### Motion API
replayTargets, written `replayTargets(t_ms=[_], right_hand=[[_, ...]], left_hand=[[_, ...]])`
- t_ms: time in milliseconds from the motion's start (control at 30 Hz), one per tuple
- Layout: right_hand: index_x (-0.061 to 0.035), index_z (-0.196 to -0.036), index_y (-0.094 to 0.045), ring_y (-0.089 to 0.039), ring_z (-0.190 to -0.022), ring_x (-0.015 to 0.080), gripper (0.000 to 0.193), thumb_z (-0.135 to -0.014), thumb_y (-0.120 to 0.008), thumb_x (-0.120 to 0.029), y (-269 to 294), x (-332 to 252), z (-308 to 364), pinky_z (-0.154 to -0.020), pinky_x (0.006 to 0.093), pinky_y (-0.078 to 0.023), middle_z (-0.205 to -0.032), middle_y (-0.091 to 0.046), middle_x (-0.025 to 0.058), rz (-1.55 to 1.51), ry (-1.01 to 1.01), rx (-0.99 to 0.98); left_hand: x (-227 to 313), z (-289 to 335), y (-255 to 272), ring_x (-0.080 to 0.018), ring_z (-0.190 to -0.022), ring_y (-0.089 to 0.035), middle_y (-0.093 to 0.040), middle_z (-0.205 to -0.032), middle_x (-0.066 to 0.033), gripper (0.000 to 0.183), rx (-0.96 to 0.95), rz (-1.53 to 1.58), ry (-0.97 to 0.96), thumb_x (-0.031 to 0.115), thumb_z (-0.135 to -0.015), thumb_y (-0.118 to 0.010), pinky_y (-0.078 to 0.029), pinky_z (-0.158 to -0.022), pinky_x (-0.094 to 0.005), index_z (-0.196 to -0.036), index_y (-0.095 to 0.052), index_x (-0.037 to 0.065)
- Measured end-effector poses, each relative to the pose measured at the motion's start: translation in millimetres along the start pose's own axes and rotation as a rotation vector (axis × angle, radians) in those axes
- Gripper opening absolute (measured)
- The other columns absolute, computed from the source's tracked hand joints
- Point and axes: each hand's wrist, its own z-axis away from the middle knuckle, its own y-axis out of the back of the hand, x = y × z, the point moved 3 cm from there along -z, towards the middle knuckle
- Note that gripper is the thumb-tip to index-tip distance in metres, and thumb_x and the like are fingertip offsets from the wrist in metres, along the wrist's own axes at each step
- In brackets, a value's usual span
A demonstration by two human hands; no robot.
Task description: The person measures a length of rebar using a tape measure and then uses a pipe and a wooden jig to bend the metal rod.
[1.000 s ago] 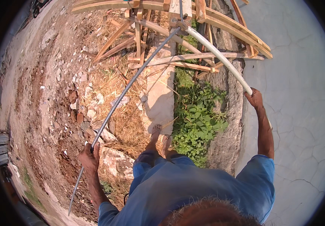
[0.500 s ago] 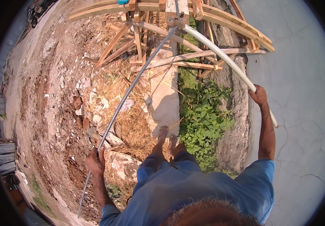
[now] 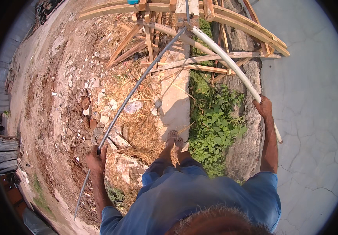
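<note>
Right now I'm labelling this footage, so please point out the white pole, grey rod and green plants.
White pole [image 3: 244, 78], head view: along its shaft.
Grey rod [image 3: 131, 96], head view: near mid-length.
Green plants [image 3: 214, 137], head view: middle of the leafy patch.

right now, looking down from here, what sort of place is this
Likely an outdoor building site or rough yard: sawn timber beams crisscross ahead, rubble litters the dirt on the left, and a cracked grey surface spreads along the right.

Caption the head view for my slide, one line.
Left hand on a thin grey rod, right hand on a white pole, feet on a pale strip beside green plants.
</note>
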Motion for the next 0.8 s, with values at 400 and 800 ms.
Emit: replayTargets(t_ms=[400, 800], right_hand=[[-0.0101, -0.086, -0.055, -0.064, -0.074, 0.0417, 0.022, -0.084, -0.066, -0.029, 18, 159, 122, -0.062, 0.0511, -0.051, -0.082, -0.067, 0.0148, 0.467, -0.223, 0.357], [-0.0056, -0.085, -0.06, -0.063, -0.077, 0.0442, 0.019, -0.079, -0.066, -0.022, 49, 149, 142, -0.066, 0.0518, -0.05, -0.078, -0.065, 0.0214, 0.414, -0.169, 0.26]], left_hand=[[-17, 14, -16, -0.0354, -0.054, -0.06, -0.059, -0.063, -0.0137, 0.036, 0.02, -0.264, -0.023, 0.039, -0.089, -0.066, -0.045, -0.049, -0.0451, -0.078, -0.053, 0.008], [-156, 88, -26, -0.0287, -0.05, -0.055, -0.055, -0.059, -0.0068, 0.027, 0.338, -0.35, 0.129, 0.021, -0.075, -0.074, -0.041, -0.047, -0.0419, -0.073, -0.049, 0.013]])
